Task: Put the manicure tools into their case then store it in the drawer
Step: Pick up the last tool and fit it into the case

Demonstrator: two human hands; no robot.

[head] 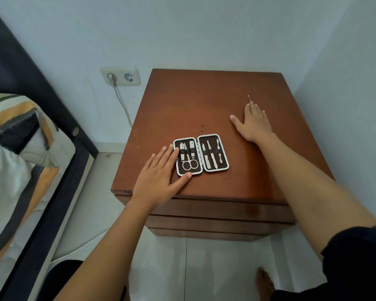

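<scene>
Head view. Brown wooden nightstand; its top serves as the counter [189, 105]. Below the near edge, stacked drawer fronts [221, 220], all closed.

Manicure case [201, 154] lies open and flat on the counter, near-left of centre. Two halves, white rim, dark lining. Left half holds two clippers [187, 151] under a strap, plus scissors [190, 164] with ring handles toward the near side. Right half holds three slim tools [212, 156] under a strap, lying roughly parallel.

Left hand [159, 177]: palm down on the counter at the case's left edge. Fingers [161, 158] extended and slightly spread, holding nothing; the tip nearest the case overlaps its left rim, and the thumb tip touches the near-left corner of the case.

Right hand [253, 122]: palm down on the far-right part of the counter, well apart from the case. Fingers [256, 109] extended, thumb splayed left. A thin pale stick tool [249, 98] lies just beyond the fingertips; its near end meets or passes under a fingertip, so I cannot tell whether it is pinned or merely touched. No closed grasp visible.

Surroundings: wall socket [120, 76] left of the nightstand, one plug in with a cable [123, 103] hanging down. Bed [20, 159] at the left with patterned bedding. Pale tiled floor [204, 268]; a bare foot [265, 281] at near right.
</scene>
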